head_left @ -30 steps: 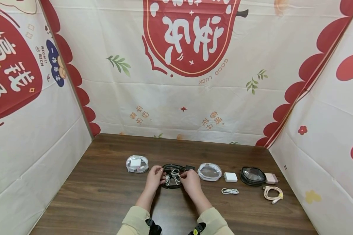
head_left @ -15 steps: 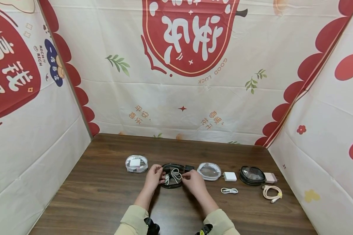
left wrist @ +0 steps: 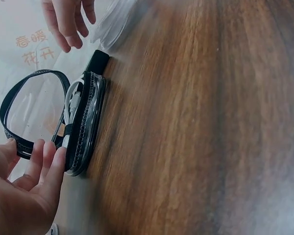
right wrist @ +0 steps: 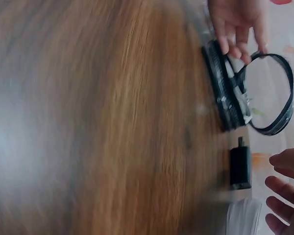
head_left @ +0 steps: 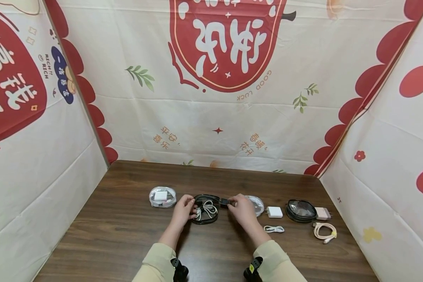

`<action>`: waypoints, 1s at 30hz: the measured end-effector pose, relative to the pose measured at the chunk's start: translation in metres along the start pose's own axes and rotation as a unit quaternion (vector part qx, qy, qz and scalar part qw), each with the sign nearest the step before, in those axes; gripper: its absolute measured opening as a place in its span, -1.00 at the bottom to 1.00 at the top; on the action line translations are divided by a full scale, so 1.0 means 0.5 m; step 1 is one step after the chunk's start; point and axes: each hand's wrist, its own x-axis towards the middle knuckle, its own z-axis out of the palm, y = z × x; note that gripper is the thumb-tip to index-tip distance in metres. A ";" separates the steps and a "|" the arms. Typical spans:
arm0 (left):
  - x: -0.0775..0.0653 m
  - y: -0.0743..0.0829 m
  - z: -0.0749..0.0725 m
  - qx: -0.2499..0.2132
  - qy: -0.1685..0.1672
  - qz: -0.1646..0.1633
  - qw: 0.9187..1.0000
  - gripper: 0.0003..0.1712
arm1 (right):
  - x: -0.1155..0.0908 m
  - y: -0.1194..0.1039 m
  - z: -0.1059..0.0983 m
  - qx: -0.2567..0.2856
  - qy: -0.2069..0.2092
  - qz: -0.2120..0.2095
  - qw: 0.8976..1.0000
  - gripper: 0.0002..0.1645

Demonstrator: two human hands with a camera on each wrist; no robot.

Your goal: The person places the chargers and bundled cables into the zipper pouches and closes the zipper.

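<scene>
My left hand [head_left: 184, 211] pinches the raised lid rim of a round, clear zip case with black edging [head_left: 205, 222]. In the left wrist view the lid stands up and its thumb and fingers hold the edge. A bundled white cable [left wrist: 74, 105] lies inside the case. Beside the case, on the table, is a black charger plug [right wrist: 240, 166]. My right hand [head_left: 243, 209] hovers by this plug; the right wrist view shows its fingers spread and apart from it. Partly behind the right hand lies a clear case with white edging [head_left: 258, 205].
To the left sits another white-edged case [head_left: 157, 204] with a white charger [head_left: 161, 196]. Rightwards lie a white charger [head_left: 274, 212], a white cable [head_left: 273, 229], a black-edged case [head_left: 300, 211], a pinkish charger [head_left: 323, 213] and a cream cable [head_left: 325, 232] on the wooden table [head_left: 127, 235].
My right hand has moved right, from the white cable at the case to beside the black charger plug. My left hand keeps its hold on the case rim.
</scene>
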 end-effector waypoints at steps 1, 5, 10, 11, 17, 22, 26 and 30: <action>0.001 0.000 -0.001 0.000 0.002 -0.004 1.000 -0.85 | 0.004 0.003 0.001 -0.016 -0.006 -0.003 1.000 -0.77; 0.005 0.001 -0.005 0.004 0.002 -0.004 1.000 -0.83 | 0.018 0.011 0.007 -0.067 -0.040 -0.003 0.997 -0.64; 0.009 -0.001 -0.006 0.005 0.006 0.003 1.000 -0.81 | 0.028 0.015 0.017 -0.114 -0.067 -0.005 0.991 -0.58; 0.010 -0.001 -0.006 0.007 0.009 0.003 1.000 -0.82 | 0.030 0.014 0.019 -0.123 -0.068 -0.009 0.990 -0.59; 0.011 -0.004 -0.005 0.025 0.030 0.007 0.999 -0.84 | 0.032 0.018 0.024 -0.146 -0.056 -0.024 0.987 -0.64; -0.002 0.018 -0.002 0.029 0.029 0.014 0.999 -0.84 | 0.032 0.026 0.021 -0.150 -0.059 -0.021 0.987 -0.64; 0.013 0.000 -0.003 0.036 0.039 0.012 0.999 -0.86 | 0.029 0.031 0.019 -0.138 -0.046 -0.035 0.989 -0.65; 0.013 0.002 -0.003 0.042 0.040 0.014 0.998 -0.87 | 0.024 0.029 0.005 -0.114 -0.021 -0.045 0.992 -0.67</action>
